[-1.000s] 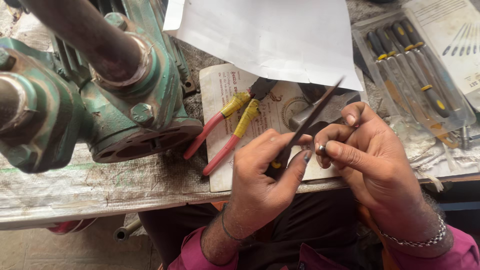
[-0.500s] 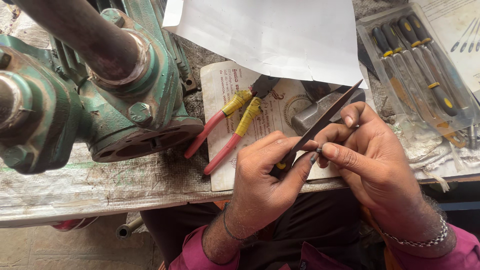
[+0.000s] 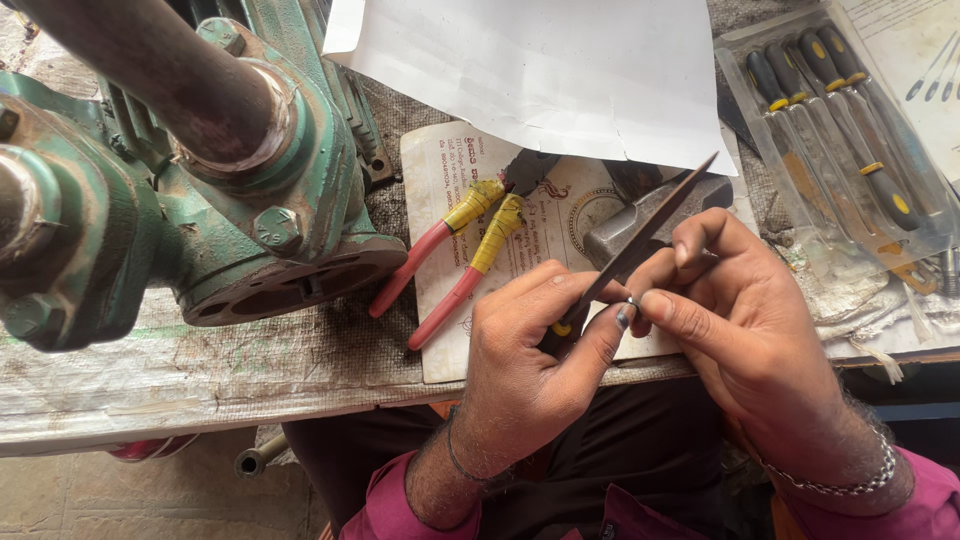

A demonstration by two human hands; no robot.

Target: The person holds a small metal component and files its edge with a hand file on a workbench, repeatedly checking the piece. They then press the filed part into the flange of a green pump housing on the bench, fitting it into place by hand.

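Both forearms come up from the bottom edge in magenta sleeves and meet at the middle. The left hand (image 3: 530, 355) is curled into a loose fist, thumb stretched toward the other hand. The right hand (image 3: 745, 325) lies palm-down, its thumb and forefinger pinched together (tips nearly touching the left thumb). A chain bracelet circles the right wrist, a thin band the left.

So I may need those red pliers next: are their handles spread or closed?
Spread. The pliers lie on the printed card, red handles diverging toward the bench edge; neither hand touches them.
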